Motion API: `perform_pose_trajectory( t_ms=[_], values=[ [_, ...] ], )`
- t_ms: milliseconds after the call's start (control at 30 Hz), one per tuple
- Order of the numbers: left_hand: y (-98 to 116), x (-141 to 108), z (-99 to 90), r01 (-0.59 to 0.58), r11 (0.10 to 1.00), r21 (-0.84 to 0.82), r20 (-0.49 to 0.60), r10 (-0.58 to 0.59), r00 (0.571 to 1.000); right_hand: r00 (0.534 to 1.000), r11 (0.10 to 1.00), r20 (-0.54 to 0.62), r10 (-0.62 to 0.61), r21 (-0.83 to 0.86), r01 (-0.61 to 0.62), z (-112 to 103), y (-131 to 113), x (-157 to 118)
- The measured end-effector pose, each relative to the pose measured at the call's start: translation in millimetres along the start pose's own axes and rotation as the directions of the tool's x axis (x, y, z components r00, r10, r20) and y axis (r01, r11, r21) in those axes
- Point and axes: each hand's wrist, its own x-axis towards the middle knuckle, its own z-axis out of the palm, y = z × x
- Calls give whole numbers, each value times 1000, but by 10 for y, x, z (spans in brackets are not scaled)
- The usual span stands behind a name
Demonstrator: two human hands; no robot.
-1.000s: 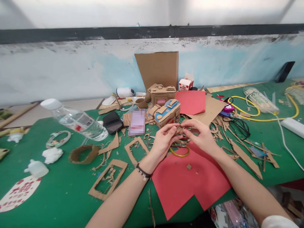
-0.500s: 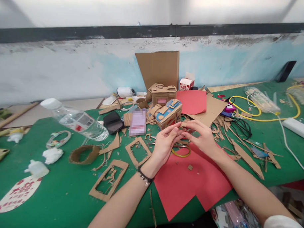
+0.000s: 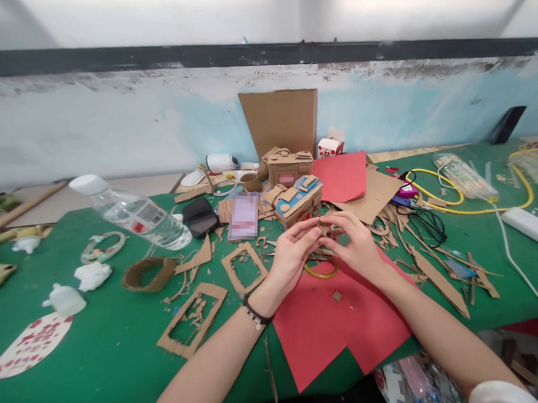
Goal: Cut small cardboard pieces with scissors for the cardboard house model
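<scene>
Over the red paper [image 3: 335, 327], my left hand [image 3: 294, 249] and my right hand [image 3: 353, 242] meet with fingertips pinched on a small cardboard piece [image 3: 323, 229], mostly hidden by the fingers. Below them lie scissors [image 3: 322, 275] with yellow handles, partly covered by my left hand. A tiny cardboard square [image 3: 337, 296] rests on the red paper. Just behind my hands stands a cardboard model [image 3: 298, 199] with blue patches, and behind it a second cardboard model [image 3: 290, 167]. Two cut cardboard frames [image 3: 193, 319] lie left of my left wrist.
A water bottle [image 3: 131, 211], a black phone-like object [image 3: 201, 217] and a cardboard ring [image 3: 148, 274] are on the left. Cardboard scraps [image 3: 438, 278], a yellow cable [image 3: 449, 209] and a white power strip [image 3: 526, 227] lie right. A cardboard sheet [image 3: 283, 119] leans against the wall.
The fingers of both hands have shifted slightly around the small cardboard piece, which now shows less. The red sheet at the back has lifted a little at its far edge.
</scene>
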Motion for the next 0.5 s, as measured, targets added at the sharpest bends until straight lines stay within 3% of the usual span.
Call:
perform_pose_trajectory(
  t_ms=[133,267,500],
  values=[
    [21,-13,2,27,1000,-9,10,-27,1000,997,993,-9,74,91,-72,-7,-19,12],
    [28,-31,3,51,998,-29,34,-50,998,997,993,-27,73,92,-70,-10,-9,7],
    [-5,-30,29,115,981,-155,90,-102,991,995,995,-33,-92,-30,91,-6,35,-9]
  ],
)
